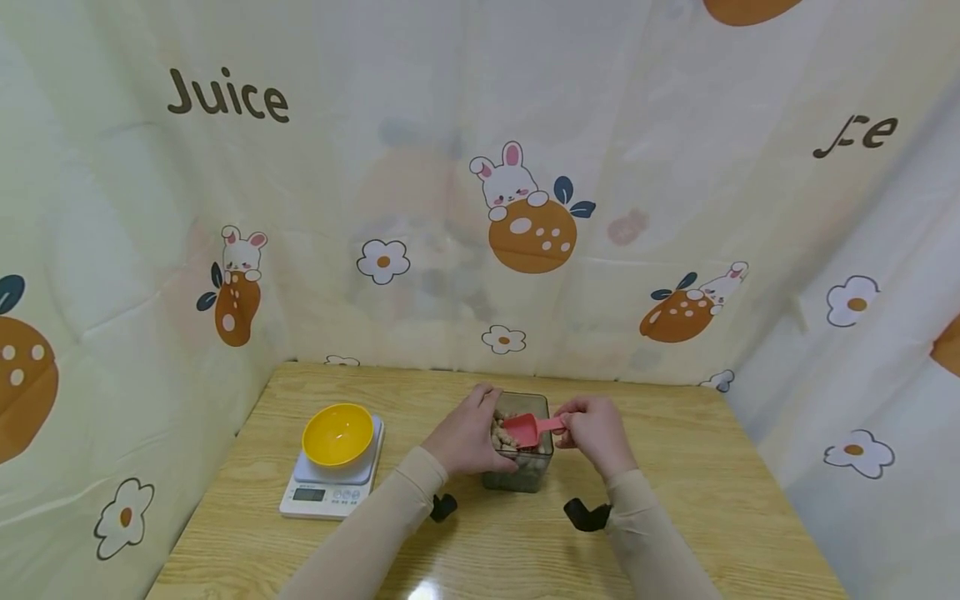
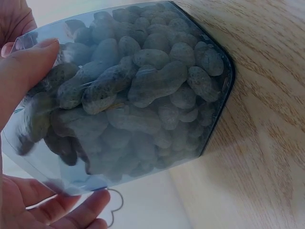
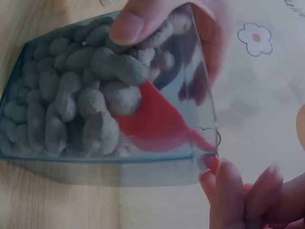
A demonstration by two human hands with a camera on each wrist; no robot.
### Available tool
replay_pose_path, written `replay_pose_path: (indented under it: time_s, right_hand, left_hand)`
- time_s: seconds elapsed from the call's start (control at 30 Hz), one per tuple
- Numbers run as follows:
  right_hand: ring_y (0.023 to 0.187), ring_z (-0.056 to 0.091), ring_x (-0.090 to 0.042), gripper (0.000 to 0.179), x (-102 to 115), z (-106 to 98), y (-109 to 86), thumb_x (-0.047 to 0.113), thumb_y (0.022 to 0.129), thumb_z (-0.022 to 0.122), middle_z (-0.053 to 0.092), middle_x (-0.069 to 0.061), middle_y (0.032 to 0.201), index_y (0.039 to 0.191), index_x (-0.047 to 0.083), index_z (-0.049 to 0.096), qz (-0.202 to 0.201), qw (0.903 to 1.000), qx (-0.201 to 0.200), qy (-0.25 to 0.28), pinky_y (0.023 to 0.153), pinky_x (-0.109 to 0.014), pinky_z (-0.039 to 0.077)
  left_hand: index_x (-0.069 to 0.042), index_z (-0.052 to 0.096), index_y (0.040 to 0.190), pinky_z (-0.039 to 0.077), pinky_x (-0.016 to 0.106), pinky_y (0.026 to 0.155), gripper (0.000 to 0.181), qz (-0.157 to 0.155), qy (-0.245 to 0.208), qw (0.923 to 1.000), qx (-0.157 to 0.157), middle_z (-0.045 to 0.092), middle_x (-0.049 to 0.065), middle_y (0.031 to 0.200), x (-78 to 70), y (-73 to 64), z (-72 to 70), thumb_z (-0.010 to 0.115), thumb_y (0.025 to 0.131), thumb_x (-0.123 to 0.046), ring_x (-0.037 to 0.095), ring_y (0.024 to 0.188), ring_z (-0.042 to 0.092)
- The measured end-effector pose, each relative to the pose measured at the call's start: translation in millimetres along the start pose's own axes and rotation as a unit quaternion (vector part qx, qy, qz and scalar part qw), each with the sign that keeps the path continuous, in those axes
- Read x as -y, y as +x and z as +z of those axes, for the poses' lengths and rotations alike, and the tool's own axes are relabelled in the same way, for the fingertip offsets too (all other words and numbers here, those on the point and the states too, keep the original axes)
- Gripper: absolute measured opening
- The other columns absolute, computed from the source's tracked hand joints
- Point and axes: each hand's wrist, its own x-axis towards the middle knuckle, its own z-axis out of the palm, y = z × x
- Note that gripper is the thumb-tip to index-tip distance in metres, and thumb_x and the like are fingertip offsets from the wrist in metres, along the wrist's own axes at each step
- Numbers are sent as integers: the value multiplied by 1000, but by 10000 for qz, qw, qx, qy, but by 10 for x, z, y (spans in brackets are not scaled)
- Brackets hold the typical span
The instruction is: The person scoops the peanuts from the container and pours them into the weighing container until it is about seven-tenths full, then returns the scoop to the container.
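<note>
here's the scoop (image 1: 521, 431), its red blade inside the box (image 1: 528, 404), right up against the peanuts (image 2: 157, 81), handle jutting out over the rim on the right! the right hand (image 1: 594, 429) has that handle pinched between thumb and fingers. over on the other side, the left hand (image 1: 467, 435) grips the box near its top, thumb on one wall, fingers on another. the box, see-through and well filled, stands upright on the desk (image 1: 697, 475). off to the left, a yellow bowl (image 1: 337, 435) sits on a white scale (image 1: 337, 477). behind it all, a curtain (image 1: 420, 167) with rabbits, oranges and flowers!
</note>
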Motion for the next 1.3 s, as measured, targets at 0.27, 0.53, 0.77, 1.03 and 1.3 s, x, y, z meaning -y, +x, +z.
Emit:
replay_pose_path:
  time_s: [0.27, 0.53, 0.77, 1.03, 1.3]
  right_hand:
    - [62, 70, -15, 22, 26, 27, -46, 1, 101, 58, 77, -14, 88, 105, -3, 79, -341, 9974, -190, -602, 57, -30, 60]
    - [57, 51, -10, 21, -24, 44, -109, -4, 98, 67, 81, -6, 89, 95, 10, 82, -2332, 9426, -172, -2384, 50, -25, 42]
    - [60, 57, -8, 19, -77, 46, -107, -3, 100, 67, 80, -5, 87, 96, 9, 82, -2430, 9450, -55, -2187, 54, -25, 48]
    - [60, 68, -18, 23, 119, 62, -170, 1, 101, 56, 73, -14, 83, 105, -3, 78, -269, 9983, 21, -523, 56, -31, 60]
    - [63, 68, -10, 28, 87, 36, -150, -1, 103, 56, 75, -24, 107, 121, -17, 70, 567, 9949, 49, 836, 64, -29, 66]
  left_hand:
    - [-8, 33, 168, 53, 41, 119, 129, 13, -33, 10000, -46, 39, 12, 169, -1, -11, -13, 95, 70, -64, 28, 144, 57]
    - [-8, 33, 168, 54, 41, 117, 128, 30, -125, 9999, -92, 39, 12, 169, -3, -30, 2, 95, 71, -64, 28, 143, 58]
    - [-8, 33, 168, 54, 40, 117, 128, 13, -158, 9998, -96, 39, 12, 168, -9, -23, -12, 96, 70, -63, 27, 143, 58]
    - [-10, 33, 168, 53, 41, 118, 128, -25, -191, 9998, -103, 39, 12, 168, -25, -34, -29, 96, 70, -62, 27, 143, 57]
    - [-9, 32, 169, 52, 41, 119, 129, -60, -209, 9998, -25, 37, 12, 170, -33, -36, -19, 95, 71, -63, 28, 147, 55]
